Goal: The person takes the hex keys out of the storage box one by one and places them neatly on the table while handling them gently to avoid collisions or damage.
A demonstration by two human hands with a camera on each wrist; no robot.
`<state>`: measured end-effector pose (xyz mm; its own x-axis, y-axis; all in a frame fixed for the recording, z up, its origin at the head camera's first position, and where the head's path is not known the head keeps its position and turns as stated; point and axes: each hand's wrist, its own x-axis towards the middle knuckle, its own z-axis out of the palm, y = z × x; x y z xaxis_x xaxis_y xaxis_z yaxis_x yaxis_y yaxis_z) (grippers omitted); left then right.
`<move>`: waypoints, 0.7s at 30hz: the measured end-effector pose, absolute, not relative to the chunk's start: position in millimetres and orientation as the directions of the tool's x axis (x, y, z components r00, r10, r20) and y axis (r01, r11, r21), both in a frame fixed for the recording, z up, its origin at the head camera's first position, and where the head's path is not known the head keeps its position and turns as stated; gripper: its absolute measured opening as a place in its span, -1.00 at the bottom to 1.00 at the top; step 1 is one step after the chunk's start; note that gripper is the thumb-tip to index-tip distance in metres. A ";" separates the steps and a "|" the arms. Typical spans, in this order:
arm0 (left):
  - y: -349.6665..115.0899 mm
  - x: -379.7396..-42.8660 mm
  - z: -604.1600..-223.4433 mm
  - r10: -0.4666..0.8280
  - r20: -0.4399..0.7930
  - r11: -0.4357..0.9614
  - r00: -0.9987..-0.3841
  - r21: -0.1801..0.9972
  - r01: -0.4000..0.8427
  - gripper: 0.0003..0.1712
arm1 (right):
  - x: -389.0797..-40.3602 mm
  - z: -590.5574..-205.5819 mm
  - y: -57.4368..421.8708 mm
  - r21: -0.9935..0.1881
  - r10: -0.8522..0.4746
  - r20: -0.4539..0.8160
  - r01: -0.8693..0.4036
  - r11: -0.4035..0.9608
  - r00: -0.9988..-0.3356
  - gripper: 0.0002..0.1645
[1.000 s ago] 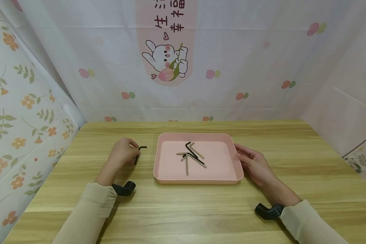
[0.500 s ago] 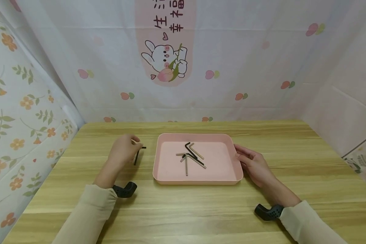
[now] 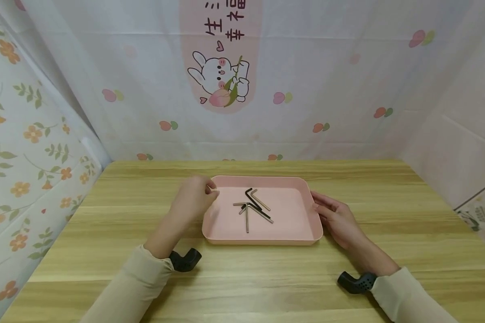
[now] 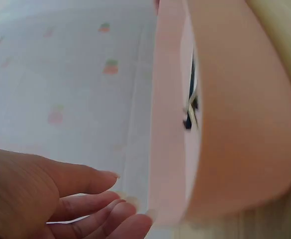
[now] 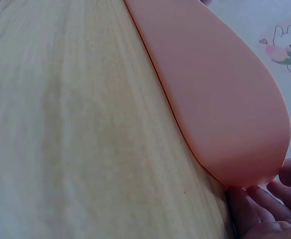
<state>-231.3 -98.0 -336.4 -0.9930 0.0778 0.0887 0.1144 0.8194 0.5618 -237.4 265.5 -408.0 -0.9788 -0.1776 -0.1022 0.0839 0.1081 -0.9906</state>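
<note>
A pink tray (image 3: 293,220) stands mid-table with several L-shaped hex keys (image 3: 247,219), black, silver and brass-coloured, lying crossed inside. My left hand (image 3: 191,197) hovers at the tray's left rim, its fingertips over the edge. In the left wrist view, nothing shows between the loosely bent fingers (image 4: 85,204), and the tray wall (image 4: 235,109) is just beyond them. My right hand (image 3: 341,224) holds the tray's right side; in the right wrist view its fingers (image 5: 264,203) are against the outer wall. The black hex key left of the tray is hidden by my left hand.
The wood-grain table (image 3: 266,282) extends around the tray. A printed white curtain (image 3: 327,80) hangs behind its far edge, and a floral curtain (image 3: 24,157) is on the left. Black wrist cameras (image 3: 186,260) jut from both sleeves.
My left hand has let go of a black hex key on the table left of the tray, lifted, and moved right to the tray's rim. The right hand and tray stay put.
</note>
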 end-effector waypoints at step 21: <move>-36.3 -244.0 -341.3 0.207 -0.116 0.855 -0.971 0.504 0.123 -0.36 | -236.7 -406.7 264.4 -0.993 -0.181 -0.091 0.075 0.095 -0.979 -0.30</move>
<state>-244.0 -36.3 -341.3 -0.9714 0.2075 -0.1157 0.1227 0.8552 0.5036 -236.7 264.4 -406.7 -0.9792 -0.1812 -0.0910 0.0746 0.0950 -0.9927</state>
